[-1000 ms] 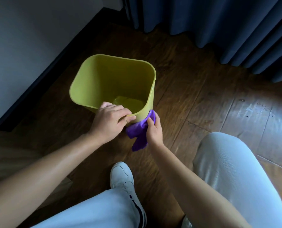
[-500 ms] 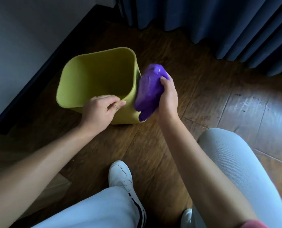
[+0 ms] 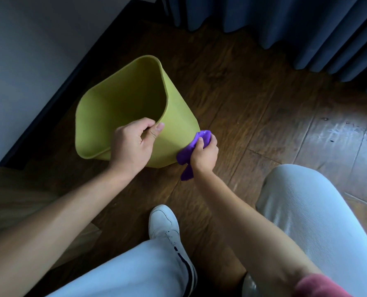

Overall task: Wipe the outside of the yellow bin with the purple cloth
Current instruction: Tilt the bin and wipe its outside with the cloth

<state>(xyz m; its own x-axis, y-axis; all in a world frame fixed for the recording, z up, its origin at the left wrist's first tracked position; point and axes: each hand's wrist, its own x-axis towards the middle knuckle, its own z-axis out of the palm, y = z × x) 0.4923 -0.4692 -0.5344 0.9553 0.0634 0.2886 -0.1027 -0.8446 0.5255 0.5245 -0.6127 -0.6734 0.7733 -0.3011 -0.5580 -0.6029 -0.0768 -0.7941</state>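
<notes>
The yellow bin (image 3: 178,116) stands on the wooden floor, tipped to the left with its open mouth facing left. My left hand (image 3: 133,144) grips its near rim, thumb on the outer wall. My right hand (image 3: 205,153) holds the bunched purple cloth (image 3: 188,154) against the bin's right outer wall, low down near the base. A tail of cloth hangs below my fist.
A grey wall with a dark skirting board (image 3: 56,99) runs along the left. Dark blue curtains (image 3: 285,24) hang at the back. My white shoe (image 3: 164,224) and light trouser legs (image 3: 306,221) fill the bottom. Open wooden floor (image 3: 285,129) lies to the right.
My right hand has slid the cloth down the bin's right side from near the rim to the base. The bin has tipped further left in my left hand.
</notes>
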